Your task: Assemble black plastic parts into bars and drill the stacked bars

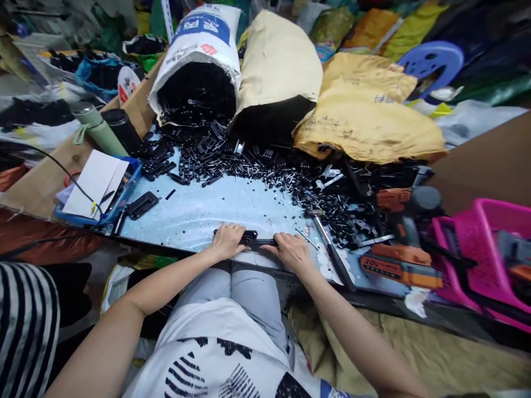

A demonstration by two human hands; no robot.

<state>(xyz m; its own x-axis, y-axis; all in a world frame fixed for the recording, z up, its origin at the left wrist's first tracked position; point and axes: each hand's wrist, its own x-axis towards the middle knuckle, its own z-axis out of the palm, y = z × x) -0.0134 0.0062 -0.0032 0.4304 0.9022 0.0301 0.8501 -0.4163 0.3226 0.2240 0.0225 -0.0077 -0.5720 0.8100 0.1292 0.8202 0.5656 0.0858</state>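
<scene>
My left hand (226,240) and my right hand (292,251) both rest at the near edge of a pale blue table (207,213). Between them lies a long black plastic part (255,239); each hand is closed on one end of it. A ring shows on a left finger. Beyond the hands a heap of small black plastic parts and metal pins (257,166) spreads across the table's far half.
Open sacks (199,61) of black parts lie at the back, beside yellow bags (365,110). An orange cordless drill (398,232) and a hammer (329,243) sit right, a pink basket (489,249) beyond. A blue tray with paper (99,185) and flasks (99,130) stand left.
</scene>
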